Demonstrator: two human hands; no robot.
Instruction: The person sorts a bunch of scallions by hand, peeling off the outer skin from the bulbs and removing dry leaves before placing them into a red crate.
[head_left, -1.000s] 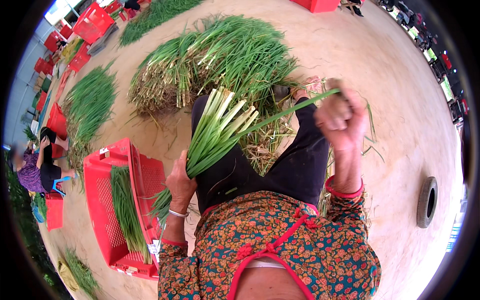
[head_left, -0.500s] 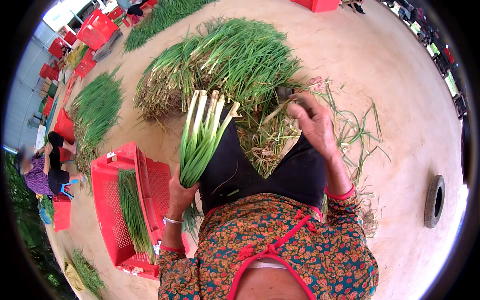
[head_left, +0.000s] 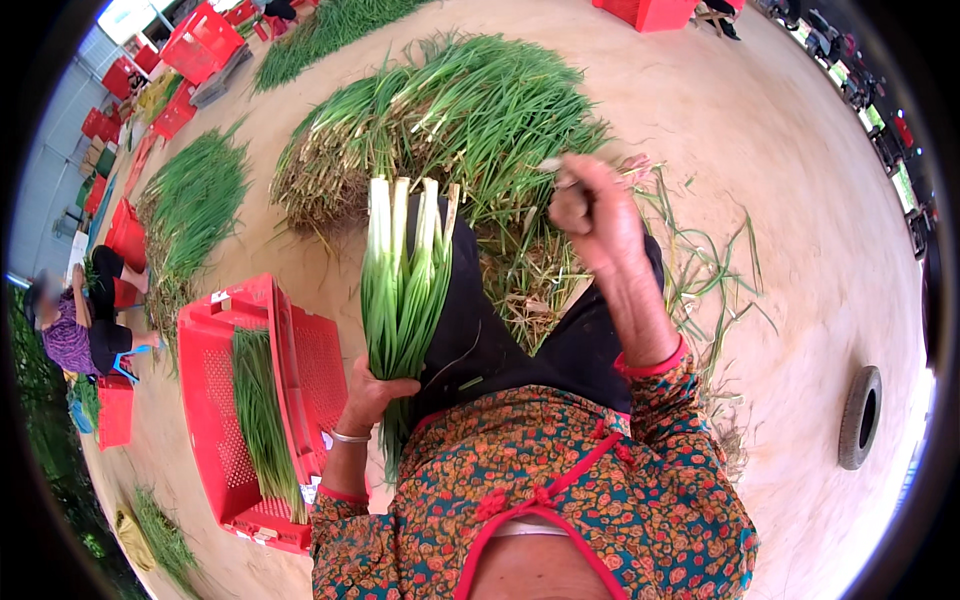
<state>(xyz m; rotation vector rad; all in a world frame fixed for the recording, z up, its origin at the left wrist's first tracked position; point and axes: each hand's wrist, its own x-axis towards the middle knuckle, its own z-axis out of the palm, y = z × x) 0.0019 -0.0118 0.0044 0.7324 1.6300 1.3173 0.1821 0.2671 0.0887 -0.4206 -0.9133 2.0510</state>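
A large heap of green stalks (head_left: 490, 110) lies on the floor (head_left: 790, 170) at the upper centre of the frame, and a smaller heap (head_left: 200, 200) at the upper left. In the lower left stands a red crate (head_left: 205, 420) with long green stalks inside (head_left: 262, 410); its wall partly hides them and is near the left wrist. Dry scraps (head_left: 530, 290) are scattered between the dark trouser legs (head_left: 480, 360), and a tyre (head_left: 860, 418) is at the right edge. At the left edge sits another person (head_left: 65, 325).

The bundle of green stalks (head_left: 405, 280) is left of the centre, nearly upright, white ends on top, covering part of one trouser leg. The grip of the left hand (head_left: 380, 388) is closed around its lower part, thumb across the front. The right hand (head_left: 597, 205) is raised apart from it, at the upper centre, fingers curled; it is blurred, so whether its grip holds something is not clear.
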